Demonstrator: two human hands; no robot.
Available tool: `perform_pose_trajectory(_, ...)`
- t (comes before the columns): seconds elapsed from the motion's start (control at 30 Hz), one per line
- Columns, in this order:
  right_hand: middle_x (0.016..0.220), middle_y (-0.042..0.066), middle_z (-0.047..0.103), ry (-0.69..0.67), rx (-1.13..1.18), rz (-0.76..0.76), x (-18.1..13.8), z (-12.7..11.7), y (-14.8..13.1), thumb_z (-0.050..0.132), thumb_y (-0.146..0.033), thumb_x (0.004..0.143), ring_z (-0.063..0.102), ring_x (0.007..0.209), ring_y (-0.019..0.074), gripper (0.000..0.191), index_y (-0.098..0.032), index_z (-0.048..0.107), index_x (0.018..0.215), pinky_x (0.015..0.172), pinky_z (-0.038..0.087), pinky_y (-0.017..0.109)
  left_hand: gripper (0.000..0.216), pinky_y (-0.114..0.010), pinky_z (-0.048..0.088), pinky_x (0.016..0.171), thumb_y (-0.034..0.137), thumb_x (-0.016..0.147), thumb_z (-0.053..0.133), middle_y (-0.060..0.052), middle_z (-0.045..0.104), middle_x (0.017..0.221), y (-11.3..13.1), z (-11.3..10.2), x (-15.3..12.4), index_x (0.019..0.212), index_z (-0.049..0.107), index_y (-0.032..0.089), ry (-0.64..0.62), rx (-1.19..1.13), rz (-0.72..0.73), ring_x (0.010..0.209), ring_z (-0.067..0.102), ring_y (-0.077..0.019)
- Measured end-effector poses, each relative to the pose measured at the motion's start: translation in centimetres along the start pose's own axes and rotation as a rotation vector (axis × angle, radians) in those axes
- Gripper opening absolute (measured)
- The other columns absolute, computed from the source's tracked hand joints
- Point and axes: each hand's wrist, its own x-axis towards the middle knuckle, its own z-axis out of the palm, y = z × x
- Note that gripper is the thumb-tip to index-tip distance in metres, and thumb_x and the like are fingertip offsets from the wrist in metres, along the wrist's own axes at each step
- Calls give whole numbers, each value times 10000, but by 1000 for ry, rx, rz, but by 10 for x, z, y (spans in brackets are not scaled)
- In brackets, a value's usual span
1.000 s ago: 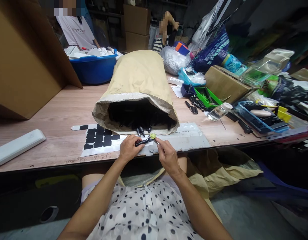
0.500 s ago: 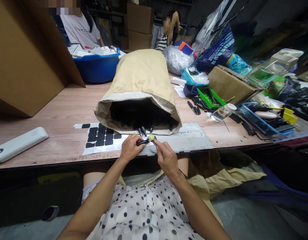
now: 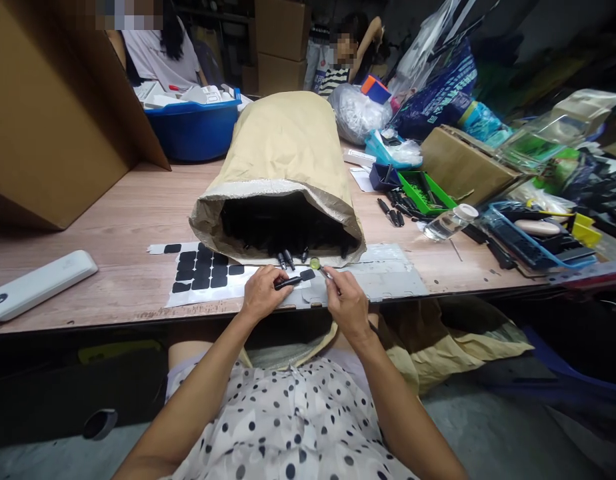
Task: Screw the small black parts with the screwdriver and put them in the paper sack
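My left hand (image 3: 263,292) is closed around a slim black pen-like piece (image 3: 287,283), which points to the right above the table edge. Between the fingertips of my right hand (image 3: 349,303) is a small thin-handled tool with a round yellow-green end (image 3: 315,263); its exact kind is too small to tell. The round end is apart from the black piece. A black rounded sticker (image 3: 307,274) lies near the tip of the black piece. Just beyond my hands, a large tan paper sack (image 3: 288,140) opens toward me, with several black pen-like pieces (image 3: 287,259) at its mouth.
Left of my hands lies a white sheet with rows of black stickers (image 3: 201,267). A white elongated device (image 3: 43,285) is farther left. A blue basin (image 3: 193,130), green tray (image 3: 428,193), clear bottle (image 3: 451,222) and cardboard box (image 3: 63,113) stand around. Two people are beyond the table.
My right hand has moved right, carrying the round-ended tool away from the black pen-like piece. The black sticker near that piece now shows more fully. My left hand has stayed nearly still.
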Motion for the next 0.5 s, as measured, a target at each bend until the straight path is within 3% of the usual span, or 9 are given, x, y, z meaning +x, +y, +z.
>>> perform_pose_trajectory(0.13,844,57,613,25,-183,68,10,7,35,483,-173,925,552,810,209,324,-247,732,1117,720,438,299,37,-309,475,743,270,763,707,-1,660,806,-1,1,-1,792,698,250,5,18,36,847,596,-208)
perform_pose_trajectory(0.27,838,63,587,76,-326,64,9,18,42,493,-133,889,465,771,213,338,-251,731,1098,668,341,315,67,-317,473,754,303,792,683,-11,654,784,-4,-1,-2,799,709,241,4,12,98,827,589,-205)
perform_pose_trajectory(0.4,839,66,574,107,-395,38,6,24,36,490,-136,885,439,773,217,344,-250,725,1108,666,306,325,97,-351,477,797,317,798,685,-34,669,811,-5,-7,-13,829,730,236,-73,-8,313,805,582,-205)
perform_pose_trajectory(0.5,851,71,573,85,-394,37,6,23,34,487,-145,897,440,793,225,346,-250,718,1131,673,306,327,99,-430,455,933,323,766,724,-82,695,1072,-5,-8,-30,813,746,239,-99,52,504,1014,590,-266)
